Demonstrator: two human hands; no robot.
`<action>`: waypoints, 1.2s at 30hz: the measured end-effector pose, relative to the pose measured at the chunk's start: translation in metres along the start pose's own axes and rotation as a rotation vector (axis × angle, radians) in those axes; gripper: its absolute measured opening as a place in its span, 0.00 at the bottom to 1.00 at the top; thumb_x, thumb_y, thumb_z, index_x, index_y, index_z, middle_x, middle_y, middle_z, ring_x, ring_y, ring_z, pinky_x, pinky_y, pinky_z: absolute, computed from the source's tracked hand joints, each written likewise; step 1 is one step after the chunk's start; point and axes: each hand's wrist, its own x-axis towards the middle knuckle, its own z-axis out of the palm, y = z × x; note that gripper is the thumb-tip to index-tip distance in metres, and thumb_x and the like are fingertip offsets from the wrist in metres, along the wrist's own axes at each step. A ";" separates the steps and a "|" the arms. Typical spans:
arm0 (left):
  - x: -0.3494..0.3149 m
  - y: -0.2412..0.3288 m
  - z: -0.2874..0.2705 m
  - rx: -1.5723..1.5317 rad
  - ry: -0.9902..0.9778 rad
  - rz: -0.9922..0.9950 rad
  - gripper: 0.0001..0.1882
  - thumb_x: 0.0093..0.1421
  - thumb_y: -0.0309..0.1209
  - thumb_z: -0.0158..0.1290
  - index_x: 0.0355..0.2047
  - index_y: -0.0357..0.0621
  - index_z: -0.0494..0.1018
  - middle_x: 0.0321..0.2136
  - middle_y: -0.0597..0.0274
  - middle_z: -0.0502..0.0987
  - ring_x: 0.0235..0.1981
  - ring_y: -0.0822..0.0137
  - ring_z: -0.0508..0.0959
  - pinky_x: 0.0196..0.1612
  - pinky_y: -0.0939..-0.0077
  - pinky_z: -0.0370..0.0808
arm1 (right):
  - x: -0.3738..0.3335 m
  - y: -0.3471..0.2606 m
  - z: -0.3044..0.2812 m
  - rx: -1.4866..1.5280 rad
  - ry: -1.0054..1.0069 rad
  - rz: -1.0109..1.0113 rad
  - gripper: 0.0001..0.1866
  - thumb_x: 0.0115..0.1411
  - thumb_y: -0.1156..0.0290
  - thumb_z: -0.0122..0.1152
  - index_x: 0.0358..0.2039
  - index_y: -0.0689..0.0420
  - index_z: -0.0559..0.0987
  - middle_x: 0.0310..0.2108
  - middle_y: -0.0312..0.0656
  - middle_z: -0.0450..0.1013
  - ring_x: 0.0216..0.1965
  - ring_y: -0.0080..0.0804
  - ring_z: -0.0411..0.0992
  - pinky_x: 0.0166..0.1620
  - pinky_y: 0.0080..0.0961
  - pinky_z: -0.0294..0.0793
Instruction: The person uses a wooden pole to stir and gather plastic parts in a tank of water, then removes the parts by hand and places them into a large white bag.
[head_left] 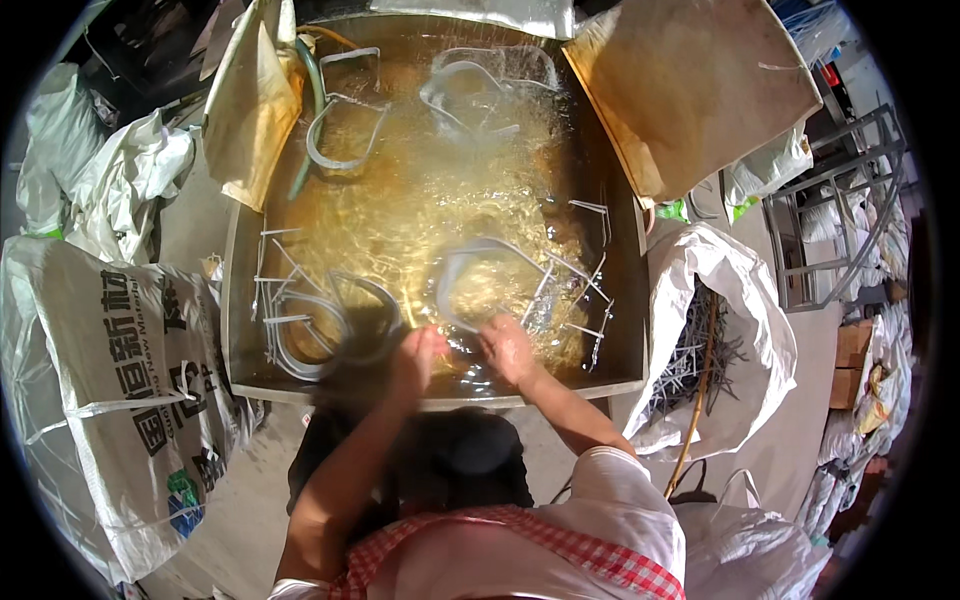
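I lean over a metal tank point(640, 300) of shallow, yellowish rippling water. My right hand point(507, 350) is closed at the near end of a pale, curved plastic strip point(445, 285), which loops over the water in front of it. My left hand point(417, 360) is smeared by motion near the tank's front edge, its fingers unclear; a dark blur lies beside it. Just left of that hand, more curved pale strips point(300, 365) sit in the near left corner. Thin branched pale pieces point(600, 320) lie along the right wall.
Further curved strips point(350, 160) lie at the far end, near a green hose point(312, 130). Stained panels point(700, 90) rise at both far corners. Right of the tank stands a white sack point(770, 360) of grey scraps with a stick point(708, 365); a large printed sack point(90, 420) stands left.
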 end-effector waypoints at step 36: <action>-0.048 0.108 -0.030 0.451 0.054 0.587 0.21 0.57 0.26 0.48 0.52 0.37 0.63 0.33 0.55 0.77 0.33 0.68 0.76 0.37 0.75 0.72 | 0.096 0.014 -0.133 -0.319 -0.179 -0.374 0.15 0.46 0.80 0.52 0.35 0.48 0.75 0.34 0.36 0.70 0.35 0.38 0.70 0.33 0.32 0.73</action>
